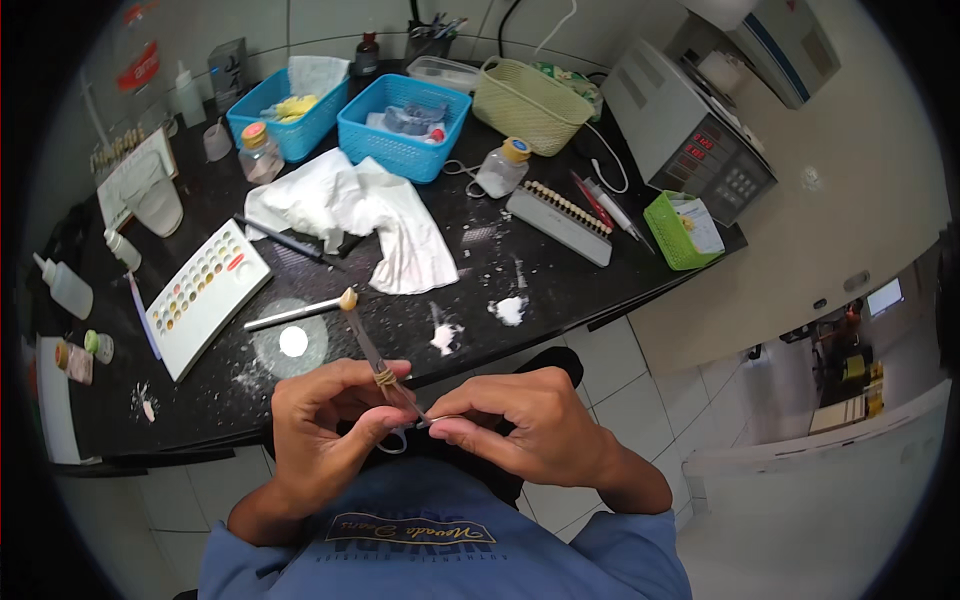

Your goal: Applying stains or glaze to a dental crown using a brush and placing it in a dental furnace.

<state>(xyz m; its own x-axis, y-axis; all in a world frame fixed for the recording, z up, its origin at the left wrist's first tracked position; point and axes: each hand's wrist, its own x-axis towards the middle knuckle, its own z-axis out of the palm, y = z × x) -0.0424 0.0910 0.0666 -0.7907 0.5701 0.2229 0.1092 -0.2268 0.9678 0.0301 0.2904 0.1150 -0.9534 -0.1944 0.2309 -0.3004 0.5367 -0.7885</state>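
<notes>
Over the table's front edge, my left hand [335, 415] is closed around a metal clamp [366, 335] that points up and away. At the clamp's far tip sits a small tan, tooth-like piece [348, 299]. A yellowish rubber band [386, 378] is wound around the clamp's middle, by my left fingers. My right hand [520, 425] pinches at the clamp's near end; what lies between thumb and finger is too small to make out. A finger ring of the clamp [393, 441] shows below my left thumb. Beyond lies a thin silver-handled tool [293, 314].
The black table [480, 345] carries a round glass slab [270, 345], a palette of coloured wells [205, 300], a white cloth [345, 210] and white powder heaps [510, 310]. Further back are blue baskets [405, 150], a tooth shade guide [560, 228] and a grey furnace-like machine [690, 130].
</notes>
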